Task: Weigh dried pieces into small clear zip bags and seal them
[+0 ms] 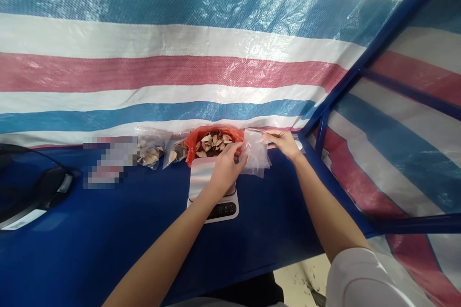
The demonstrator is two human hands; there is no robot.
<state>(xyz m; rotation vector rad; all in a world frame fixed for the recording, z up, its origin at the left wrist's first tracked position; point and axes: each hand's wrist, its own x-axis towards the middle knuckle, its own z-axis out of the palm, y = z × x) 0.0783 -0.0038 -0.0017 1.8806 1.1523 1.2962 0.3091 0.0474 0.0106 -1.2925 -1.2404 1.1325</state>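
Note:
My right hand pinches the upper right edge of a clear plastic bag, which hangs flat and looks empty. At the bag's left edge, my left hand has its fingers curled and closed on the film. Just behind the left hand is an open red plastic bag filled with dried, curled brown and cream pieces. Below the left hand and forearm lies a white digital scale; they cover part of its plate and button panel.
Left of the red bag, two clear bags of dried pieces lie on the blue table. A blurred-out patch and a black headset-like object are farther left. Striped sheeting and a blue frame enclose the table.

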